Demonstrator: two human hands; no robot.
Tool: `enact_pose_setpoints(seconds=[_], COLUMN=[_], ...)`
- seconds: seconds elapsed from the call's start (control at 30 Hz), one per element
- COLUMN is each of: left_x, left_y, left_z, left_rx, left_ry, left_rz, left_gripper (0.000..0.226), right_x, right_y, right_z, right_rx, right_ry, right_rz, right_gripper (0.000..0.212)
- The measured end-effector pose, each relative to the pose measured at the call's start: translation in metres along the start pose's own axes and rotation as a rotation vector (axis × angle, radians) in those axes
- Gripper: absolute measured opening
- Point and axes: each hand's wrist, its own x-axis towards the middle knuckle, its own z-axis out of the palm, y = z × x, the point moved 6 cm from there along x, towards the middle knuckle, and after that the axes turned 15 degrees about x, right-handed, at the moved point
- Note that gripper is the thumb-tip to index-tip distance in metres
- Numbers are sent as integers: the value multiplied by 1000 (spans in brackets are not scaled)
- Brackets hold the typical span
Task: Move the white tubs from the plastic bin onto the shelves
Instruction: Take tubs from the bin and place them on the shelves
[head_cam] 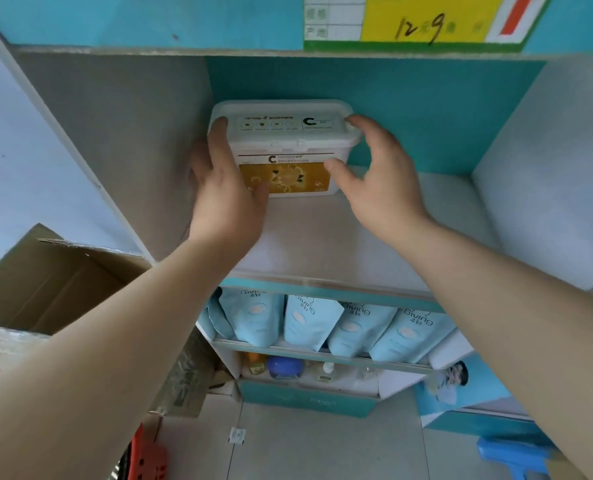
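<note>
Four pale blue pouches [354, 323] line the lower shelf, an open brown cardboard box [46, 282] stands left. One white lidded plastic tub [281, 147] sits at the white shelf's [322, 237] back-left corner; left hand [226, 192] clasps its side, right hand [378, 174] touches it, fingers spread.

The upper shelf [340, 244] is a pale, flat board enclosed by a teal back panel and grey side walls; one white tub [284, 147] with a yellow front label stands on it at the rear left, against the back panel. The shelf below [322, 344] carries a row of light-blue pouches [309, 323] standing upright side by side. The tiled floor [322, 448] lies beneath the unit.
</note>
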Motion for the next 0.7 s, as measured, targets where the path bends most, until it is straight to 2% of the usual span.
enact_pose_setpoints(seconds=[0.13, 0.2, 0.33, 0.47, 0.7], left_x=[-52, -84, -152, -217, -335], left_y=[33, 54, 102, 168, 321], left_z=[-9, -11, 3, 29, 102], left_rx=[334, 418, 388, 283, 151], left_ry=[13, -11, -154, -236, -397], left_rz=[176, 261, 418, 553, 769], left_gripper=[71, 66, 46, 42, 37], right_x=[-50, -83, -158, -234, -350], right_y=[-10, -10, -1, 28, 83], right_z=[-39, -66, -134, -211, -363], right_rx=[-192, -251, -322, -331, -410], right_ry=[-98, -157, -171, -146, -39], right_rz=[8, 37, 85, 182, 324], right_gripper=[55, 56, 50, 52, 48])
